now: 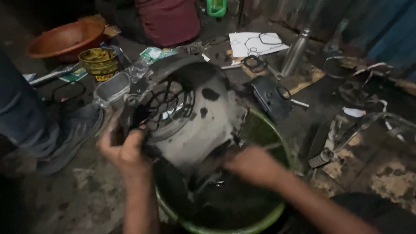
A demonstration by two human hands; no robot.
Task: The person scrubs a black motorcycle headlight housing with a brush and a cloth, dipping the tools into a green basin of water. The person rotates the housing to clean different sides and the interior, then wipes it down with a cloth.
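I hold a large grey fan cover (pixel 190 117) with a round black grille, tilted above a green basin (pixel 268 134) of dark liquid. My left hand (pixel 125 151) grips the cover's left edge beside the grille. My right hand (pixel 253 164) is closed at the cover's lower right edge, over the basin; what it holds is blurred. The cover is grimy, with dark patches.
A brown bowl (pixel 65 39) and a yellow tin (pixel 99 60) stand at the back left. Another person's shoe (pixel 71 134) rests at the left. A steel bottle (pixel 295 52), a paper sheet with gaskets (pixel 255 43) and black engine parts (pixel 271 97) lie behind the basin.
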